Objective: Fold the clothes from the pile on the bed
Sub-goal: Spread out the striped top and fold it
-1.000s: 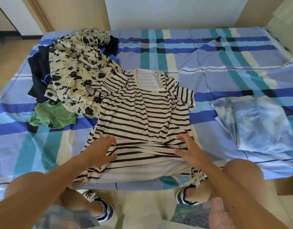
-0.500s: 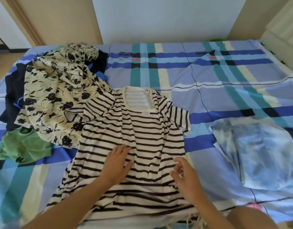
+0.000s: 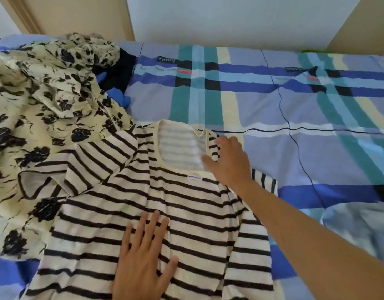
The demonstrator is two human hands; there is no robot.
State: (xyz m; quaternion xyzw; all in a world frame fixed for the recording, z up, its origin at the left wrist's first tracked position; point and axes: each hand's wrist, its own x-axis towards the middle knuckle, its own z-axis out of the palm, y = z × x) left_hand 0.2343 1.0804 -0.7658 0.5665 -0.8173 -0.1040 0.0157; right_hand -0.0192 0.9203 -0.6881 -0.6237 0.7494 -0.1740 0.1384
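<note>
Cream knit cloth banded with dark stripes, a short-sleeved striped top (image 3: 165, 213), is spread flat on the plaid blue, teal and cream bedcover (image 3: 295, 105), its neckline turned away from the person and its left sleeve lapped onto the pile of unfolded clothes, where a cream garment printed with black flowers (image 3: 46, 100) is heaped uppermost. Since half a second ago, the right hand (image 3: 228, 161) has been carried from the lower body of the top up to the right shoulder beside the neckline, where it is laid with fingers loosely spread and nothing gripped, while the left hand (image 3: 143, 256) has been kept flat on the middle of the top, fingers splayed wide and pressing the cloth down. The view has also been brought closer over the bed. From this shift it is judged that smoothing of the body is done and that the right sleeve and shoulder are about to be straightened or folded inward. A pale blue mottled piece (image 3: 360, 230), seemingly already folded, is seen at the right edge.
</note>
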